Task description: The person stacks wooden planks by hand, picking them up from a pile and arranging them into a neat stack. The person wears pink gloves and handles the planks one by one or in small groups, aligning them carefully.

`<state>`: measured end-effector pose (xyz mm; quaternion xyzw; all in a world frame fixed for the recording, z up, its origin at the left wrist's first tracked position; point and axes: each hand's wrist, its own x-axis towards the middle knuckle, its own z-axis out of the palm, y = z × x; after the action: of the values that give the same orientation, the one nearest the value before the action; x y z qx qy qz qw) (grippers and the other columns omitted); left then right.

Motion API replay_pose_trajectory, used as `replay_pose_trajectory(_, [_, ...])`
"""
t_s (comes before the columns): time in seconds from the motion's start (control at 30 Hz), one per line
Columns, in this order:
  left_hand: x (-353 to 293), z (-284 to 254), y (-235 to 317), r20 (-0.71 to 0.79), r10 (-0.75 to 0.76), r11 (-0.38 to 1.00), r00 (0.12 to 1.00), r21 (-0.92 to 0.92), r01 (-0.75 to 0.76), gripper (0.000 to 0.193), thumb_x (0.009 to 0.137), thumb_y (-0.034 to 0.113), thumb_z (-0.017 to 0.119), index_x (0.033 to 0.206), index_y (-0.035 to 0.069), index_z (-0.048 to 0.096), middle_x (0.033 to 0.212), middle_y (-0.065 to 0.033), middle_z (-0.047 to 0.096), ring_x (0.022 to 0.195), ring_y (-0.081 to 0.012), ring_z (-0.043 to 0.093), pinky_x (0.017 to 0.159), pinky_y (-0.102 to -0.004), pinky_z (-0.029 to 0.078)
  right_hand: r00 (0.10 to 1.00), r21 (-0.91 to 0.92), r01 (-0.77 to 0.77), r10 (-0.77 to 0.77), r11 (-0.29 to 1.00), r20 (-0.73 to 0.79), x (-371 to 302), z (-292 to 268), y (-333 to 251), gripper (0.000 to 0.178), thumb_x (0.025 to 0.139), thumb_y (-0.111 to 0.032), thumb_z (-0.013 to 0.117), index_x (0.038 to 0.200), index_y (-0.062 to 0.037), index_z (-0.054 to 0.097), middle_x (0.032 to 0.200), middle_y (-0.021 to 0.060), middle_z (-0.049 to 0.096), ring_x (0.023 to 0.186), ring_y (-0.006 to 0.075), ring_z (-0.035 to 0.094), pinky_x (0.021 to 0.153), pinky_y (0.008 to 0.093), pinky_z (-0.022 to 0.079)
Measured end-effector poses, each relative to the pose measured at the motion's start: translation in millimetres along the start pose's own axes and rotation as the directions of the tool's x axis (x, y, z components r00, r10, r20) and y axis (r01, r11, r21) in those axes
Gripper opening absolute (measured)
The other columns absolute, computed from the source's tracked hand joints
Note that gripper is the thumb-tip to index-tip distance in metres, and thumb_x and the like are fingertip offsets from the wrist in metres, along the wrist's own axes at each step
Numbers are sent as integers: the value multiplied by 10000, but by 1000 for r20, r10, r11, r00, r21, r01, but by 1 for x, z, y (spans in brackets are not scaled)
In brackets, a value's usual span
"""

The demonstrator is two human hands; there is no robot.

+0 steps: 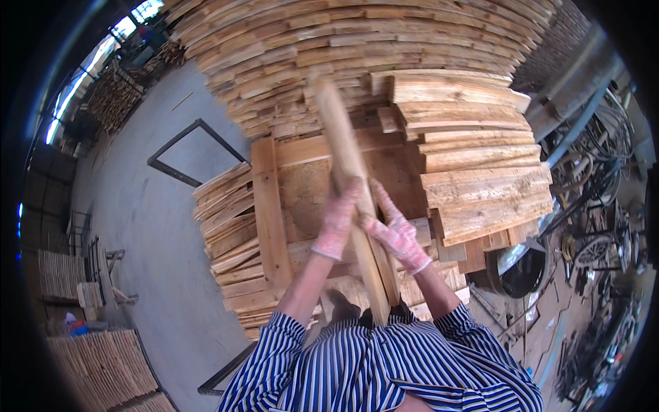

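Observation:
Both my hands wear pink-and-white knit gloves and grip long wooden boards in front of my body. My left hand (339, 218) presses on the left side of the long board (341, 137), its fingers partly blurred. On the opposite side, my right hand (399, 237) is wrapped round the edge, with its fingers closing on the wood. A second, narrower board (388, 278) seems to lie against the first on the right. The boards slant away from my waist, their far ends over the work surface (302, 199), which is framed by planks.
A tall stack of planks (371, 41) rises at the far side. More boards (480, 158) are piled to the right, and rough pieces (230, 226) lie to the left. A dark metal frame (182, 130) stands on the concrete floor. Hoses and scrap (597, 226) clutter the far right.

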<state>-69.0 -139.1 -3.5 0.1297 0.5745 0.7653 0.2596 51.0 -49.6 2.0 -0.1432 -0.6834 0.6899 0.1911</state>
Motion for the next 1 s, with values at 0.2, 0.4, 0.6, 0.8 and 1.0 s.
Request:
replay_pose_trajectory(0.2, [-5,-161,11,-159,-287,932,945,-274,237,550,899,486,742,1214,48,635,1079,-114,693,950,-232,692,831,-376,585,903,-521,-416,408,745,-137,56,68,61,878,851,-505,749,1586,-208,371,1435,259,523,1331,380,542,1112,435,431])
replay_pose_trajectory(0.4, [-13,-265,-20,-161,-379,847,911,-456,271,503,882,464,753,1157,56,648,944,-132,712,848,-288,714,747,-450,614,906,-823,-366,370,435,-208,91,174,106,820,882,-568,665,1574,-238,375,1371,278,517,1231,453,555,1039,519,459])
replay_pose_trajectory(0.6, [-4,-265,-23,-208,-308,916,928,-328,231,471,895,450,744,1153,63,665,956,-65,699,875,-211,680,822,-346,558,961,-808,-188,273,558,-35,109,206,116,829,931,-581,591,1577,-131,331,1477,339,416,1316,515,493,1107,544,410])
replay_pose_trajectory(0.8, [5,-214,-34,-225,-237,917,945,-373,141,669,1021,534,570,1456,29,505,1343,-125,612,1197,-241,608,1033,-346,507,942,-514,-120,261,849,210,45,185,64,1033,845,-635,697,1607,-81,273,1414,333,500,1363,431,494,1147,454,416])
replay_pose_trajectory(1.0, [73,-261,-46,-351,87,955,932,297,23,716,1023,533,562,1474,-17,487,1453,-140,571,1299,-247,546,1121,-344,398,938,-711,-339,277,616,-208,58,96,67,893,845,-513,739,1576,-199,334,1292,318,552,1236,464,567,1038,515,482])
